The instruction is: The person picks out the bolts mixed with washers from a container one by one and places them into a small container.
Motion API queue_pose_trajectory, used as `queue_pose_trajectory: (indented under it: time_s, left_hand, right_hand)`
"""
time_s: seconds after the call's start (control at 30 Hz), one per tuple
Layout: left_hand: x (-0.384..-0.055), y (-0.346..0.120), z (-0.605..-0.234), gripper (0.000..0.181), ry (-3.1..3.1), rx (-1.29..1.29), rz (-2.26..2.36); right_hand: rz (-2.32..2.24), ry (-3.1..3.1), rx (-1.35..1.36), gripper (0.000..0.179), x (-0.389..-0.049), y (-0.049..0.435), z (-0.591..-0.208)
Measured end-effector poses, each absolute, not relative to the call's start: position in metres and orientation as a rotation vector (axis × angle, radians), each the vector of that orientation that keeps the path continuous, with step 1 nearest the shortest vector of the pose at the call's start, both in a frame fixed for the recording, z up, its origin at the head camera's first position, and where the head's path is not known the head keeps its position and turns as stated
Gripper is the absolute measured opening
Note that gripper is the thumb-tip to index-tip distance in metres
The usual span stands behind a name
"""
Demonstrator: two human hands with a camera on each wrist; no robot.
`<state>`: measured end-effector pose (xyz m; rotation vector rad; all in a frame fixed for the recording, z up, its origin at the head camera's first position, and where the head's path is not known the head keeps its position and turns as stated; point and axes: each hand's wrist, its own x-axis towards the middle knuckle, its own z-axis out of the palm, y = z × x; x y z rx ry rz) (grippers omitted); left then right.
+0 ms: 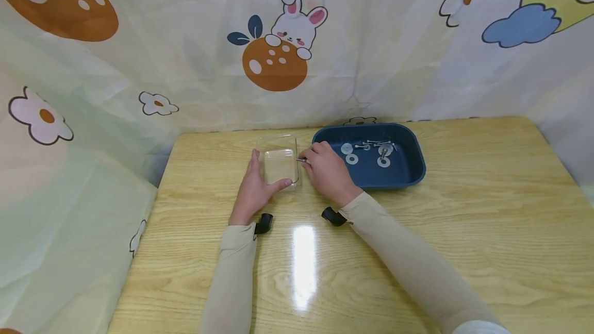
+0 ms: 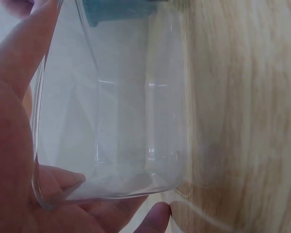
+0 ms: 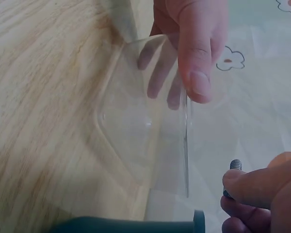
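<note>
A clear plastic box (image 1: 289, 169) stands open side up on the table. My left hand (image 1: 254, 189) grips it from the left and near side, with the thumb (image 3: 199, 73) on the rim and the fingers against the outer wall. My right hand (image 1: 328, 173) is just right of the box, beside its wall. It pinches a small metal bolt (image 3: 236, 165) between thumb and finger, with the threaded end showing. Through the clear wall in the left wrist view, the box's inside (image 2: 121, 121) shows nothing lying in it.
Right of the box sits a dark blue bin (image 1: 371, 178) holding several metal bolts (image 1: 378, 143) and pale round washers (image 1: 351, 159). My right hand overlaps its left wall. A printed curtain (image 1: 380, 66) hangs behind the wooden table (image 1: 464, 210).
</note>
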<state>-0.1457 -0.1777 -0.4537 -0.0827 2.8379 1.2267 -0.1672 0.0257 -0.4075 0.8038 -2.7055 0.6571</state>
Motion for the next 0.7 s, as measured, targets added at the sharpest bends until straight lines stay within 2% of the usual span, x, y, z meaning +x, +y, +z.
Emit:
queue_pose_trajectory:
  time_s: [0.7]
  left_hand:
    - [-0.146, -0.178, -0.456, 0.123, 2.859, -0.072, 1.205]
  right_hand:
    - [0.638, -2.745, 0.947, 0.016, -0.177, 0.007, -0.418]
